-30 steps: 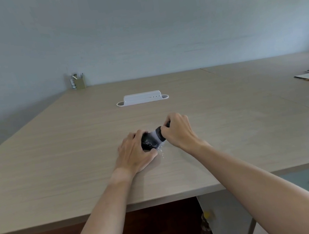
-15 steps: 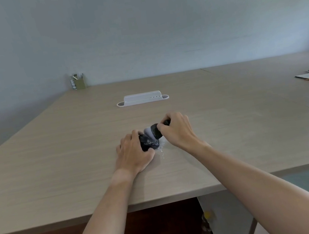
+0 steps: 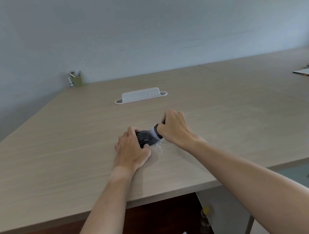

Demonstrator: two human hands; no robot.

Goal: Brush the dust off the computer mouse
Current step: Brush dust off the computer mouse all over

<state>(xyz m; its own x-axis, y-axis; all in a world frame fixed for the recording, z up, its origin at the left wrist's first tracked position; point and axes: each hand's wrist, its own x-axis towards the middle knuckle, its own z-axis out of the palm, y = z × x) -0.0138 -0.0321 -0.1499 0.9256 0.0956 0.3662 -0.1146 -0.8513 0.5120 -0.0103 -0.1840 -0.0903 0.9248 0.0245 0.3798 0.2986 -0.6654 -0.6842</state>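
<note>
The black computer mouse (image 3: 146, 139) sits on the wooden desk (image 3: 58, 151), near the front edge and roughly in the middle of the view, wedged between the two hands. The left hand (image 3: 132, 150) lies on the desk at the mouse's left and near side, its fingers curled around the body and its thumb against the near edge, so the mouse is held in a loose clasp. The right hand (image 3: 173, 129) is closed in a fist around the dark handle of a small brush (image 3: 156, 130), just right of the mouse. The brush's pale bristles point left and touch the mouse's right upper side. A few small light specks (image 3: 160, 149) lie on the desk just in front of the mouse, between the wrists; they may be dust or crumbs, but the view is too coarse to say. Further back on the desk stands a white tray-like holder (image 3: 140, 96), well apart from the hands, and a small pen cup (image 3: 77, 80) stands at the far left corner by the wall.
</note>
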